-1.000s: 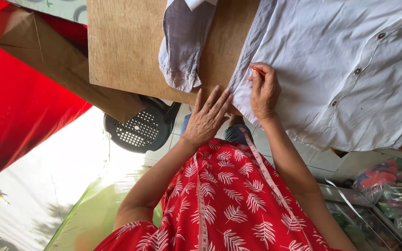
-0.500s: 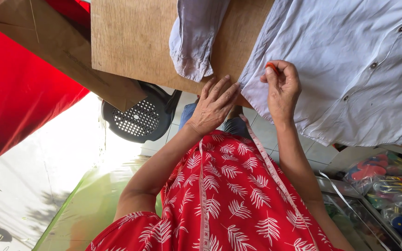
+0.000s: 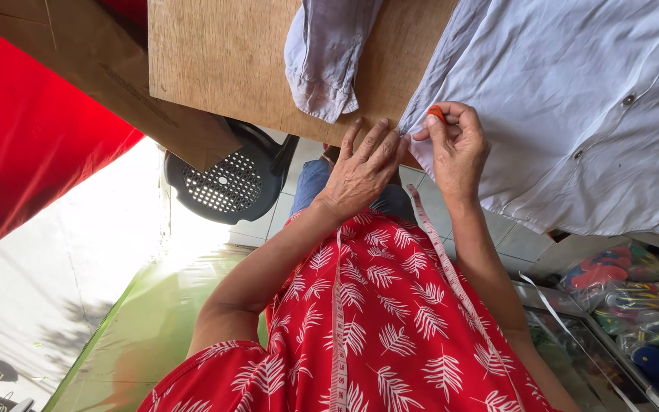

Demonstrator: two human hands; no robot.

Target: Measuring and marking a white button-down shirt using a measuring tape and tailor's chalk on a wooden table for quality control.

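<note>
A white buttoned shirt [image 3: 573, 114] lies spread on a wooden board [image 3: 230, 69]. My right hand [image 3: 455, 149] is at the shirt's lower corner, and its thumb and fingers pinch a small orange piece [image 3: 436, 114] against the hem. My left hand [image 3: 364, 172] lies beside it with the fingers spread. It holds nothing, and its fingertips rest on the board's edge next to the shirt corner. A pale sleeve [image 3: 326, 53] hangs over the board to the left. A measuring tape [image 3: 440, 252] hangs down over my red leaf-patterned dress [image 3: 390, 328].
A black perforated plastic stool [image 3: 226, 183] stands under the board's edge. Red cloth [image 3: 32, 137] fills the left side. A glass-topped case with coloured packets [image 3: 619, 305] is at the lower right. Tiled floor shows beneath.
My left hand has slid closer to my right hand at the shirt corner. The right hand keeps its pinch on the orange piece. The view has shifted slightly.
</note>
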